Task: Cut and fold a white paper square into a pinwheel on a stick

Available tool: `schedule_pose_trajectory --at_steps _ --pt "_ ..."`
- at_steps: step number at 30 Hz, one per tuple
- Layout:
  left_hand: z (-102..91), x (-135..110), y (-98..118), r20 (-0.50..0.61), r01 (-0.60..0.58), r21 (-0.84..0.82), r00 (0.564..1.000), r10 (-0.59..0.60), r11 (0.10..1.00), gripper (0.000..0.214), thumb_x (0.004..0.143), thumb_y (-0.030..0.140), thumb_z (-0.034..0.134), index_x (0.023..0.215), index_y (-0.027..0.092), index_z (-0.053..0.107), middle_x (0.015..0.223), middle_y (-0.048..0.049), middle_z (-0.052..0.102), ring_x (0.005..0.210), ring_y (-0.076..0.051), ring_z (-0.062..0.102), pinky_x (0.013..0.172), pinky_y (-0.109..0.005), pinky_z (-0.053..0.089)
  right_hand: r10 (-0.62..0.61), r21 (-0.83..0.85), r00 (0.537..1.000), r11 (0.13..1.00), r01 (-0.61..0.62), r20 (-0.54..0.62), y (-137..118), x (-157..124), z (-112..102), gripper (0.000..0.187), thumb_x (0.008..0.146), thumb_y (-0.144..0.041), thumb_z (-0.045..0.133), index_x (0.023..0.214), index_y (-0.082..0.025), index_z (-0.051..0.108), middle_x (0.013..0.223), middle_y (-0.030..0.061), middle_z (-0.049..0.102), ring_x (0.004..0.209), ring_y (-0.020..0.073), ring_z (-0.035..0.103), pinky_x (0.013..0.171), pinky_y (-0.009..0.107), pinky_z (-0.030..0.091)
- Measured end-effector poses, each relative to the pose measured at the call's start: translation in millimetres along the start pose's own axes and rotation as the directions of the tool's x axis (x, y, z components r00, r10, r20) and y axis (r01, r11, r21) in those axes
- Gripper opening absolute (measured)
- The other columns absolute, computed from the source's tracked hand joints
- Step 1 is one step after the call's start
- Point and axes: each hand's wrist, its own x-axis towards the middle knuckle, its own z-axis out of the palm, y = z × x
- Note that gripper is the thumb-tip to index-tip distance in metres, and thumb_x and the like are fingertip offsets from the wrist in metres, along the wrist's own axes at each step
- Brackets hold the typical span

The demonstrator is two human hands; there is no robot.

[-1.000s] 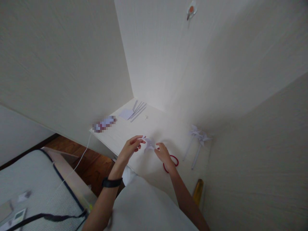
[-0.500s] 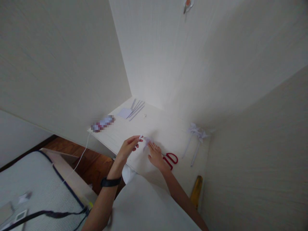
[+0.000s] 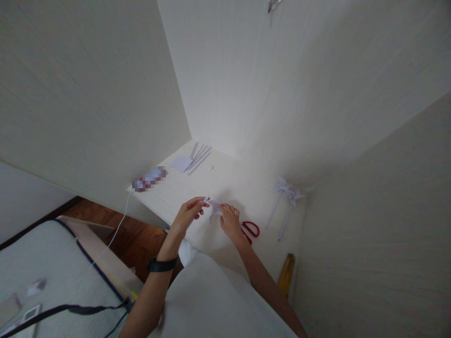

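Note:
My left hand (image 3: 189,215), with a dark band on its wrist, is closed in a pinch around a thin white paper stick (image 3: 206,199), whose tip pokes out past the fingertips. Just right of it, a pale paper pinwheel (image 3: 214,210) is gripped at its right side by the bent fingers of my right hand (image 3: 230,220). Part of the pinwheel is hidden by those fingers. Red-handled scissors (image 3: 251,229) lie beside my right wrist, their blades mostly covered by the hand.
Two pinwheels on sticks (image 3: 287,192) lie at the table's right. Several thin sticks (image 3: 200,159) and a paper square (image 3: 181,163) are at the back left, near tiny bits (image 3: 211,167). A yellow object (image 3: 286,276) sits front right. Walls enclose the table (image 3: 243,183).
My right hand has drawn slightly right and its fingers have curled, from lying over the pinwheel to gripping its side. My left hand stays almost still with the stick.

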Motion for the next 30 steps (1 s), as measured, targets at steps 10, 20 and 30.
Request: schedule_pose_trajectory --at_steps 10,20,30 --pt "3.1 -2.4 2.0 0.002 0.013 0.029 1.000 -0.013 0.999 0.039 0.070 0.043 0.072 0.098 0.016 0.074 0.084 -0.0079 0.074 0.063 -0.013 0.055 0.055 -0.024 0.036 0.125 -0.094 0.992 0.988 -0.123 0.010 -6.9 2.7 14.1 0.030 0.095 -0.032 0.059 0.121 -0.018 0.060 0.126 0.0096 0.062 0.107 0.0231 0.063 0.091 0.045 0.055" --pt "2.1 -0.7 -1.8 0.040 0.005 0.027 0.999 -0.006 1.000 0.039 0.074 0.043 0.071 0.100 0.015 0.072 0.085 -0.0070 0.073 0.060 -0.011 0.054 0.053 -0.023 0.037 0.185 -0.132 0.983 0.974 -0.186 -0.021 -6.3 3.3 7.1 0.032 0.094 -0.032 0.060 0.123 -0.017 0.059 0.125 0.0096 0.062 0.106 0.0235 0.064 0.089 0.045 0.055" --pt "-4.1 7.6 -18.1 0.116 0.077 0.127 0.989 -0.092 0.989 0.030 0.093 0.035 0.059 0.114 0.014 0.061 0.109 -0.0077 0.066 0.089 -0.018 0.066 0.076 -0.037 0.057 0.238 -0.114 0.971 0.965 -0.237 -0.003 -16.0 15.7 6.5 0.032 0.094 -0.032 0.059 0.122 -0.017 0.059 0.125 0.0097 0.062 0.107 0.0235 0.064 0.090 0.045 0.055"
